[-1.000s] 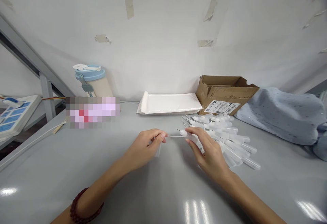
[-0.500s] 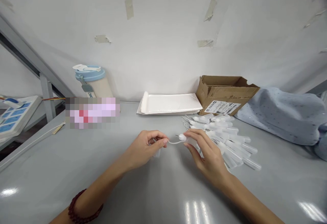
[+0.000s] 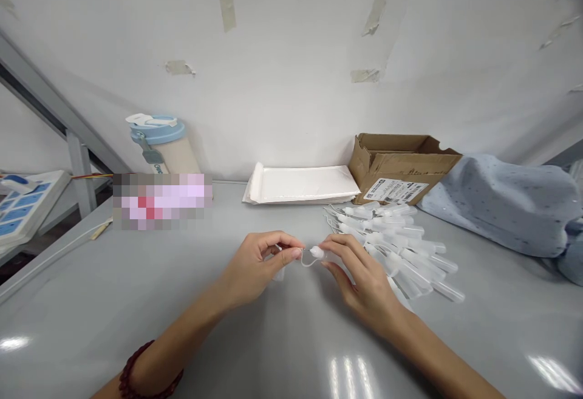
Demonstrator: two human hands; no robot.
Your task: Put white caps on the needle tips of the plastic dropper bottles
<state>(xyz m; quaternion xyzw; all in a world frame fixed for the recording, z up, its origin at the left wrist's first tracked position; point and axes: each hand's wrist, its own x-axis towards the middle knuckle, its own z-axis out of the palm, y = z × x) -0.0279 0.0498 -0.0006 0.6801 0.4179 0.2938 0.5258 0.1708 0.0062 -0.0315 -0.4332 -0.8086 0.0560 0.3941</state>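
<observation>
My right hand (image 3: 362,268) is closed around a small translucent needle-tip bottle (image 3: 317,252), held on its side with its thin metal needle pointing left. Most of the bottle's body is hidden by my fingers. A thin white strap (image 3: 310,265) loops from the bottle's neck to the fingertips of my left hand (image 3: 262,265). Those fingertips pinch the strap's end, right at the needle's point; whatever small cap is there is covered. Below my left hand, a translucent piece of plastic (image 3: 279,274) shows, mostly hidden by the palm.
Several similar bottles (image 3: 412,271) lie piled just right of my right hand. Behind them stand an open cardboard box (image 3: 401,168) and a stack of white envelopes (image 3: 305,185). Blue fabric (image 3: 501,211) lies at the right; a blue-lidded tumbler (image 3: 170,144) stands back left beside a blurred pink patch.
My right hand has moved left with the bottle, bringing the needle up to my left fingertips. The strap now bends into a tighter loop. My left hand has barely moved.
</observation>
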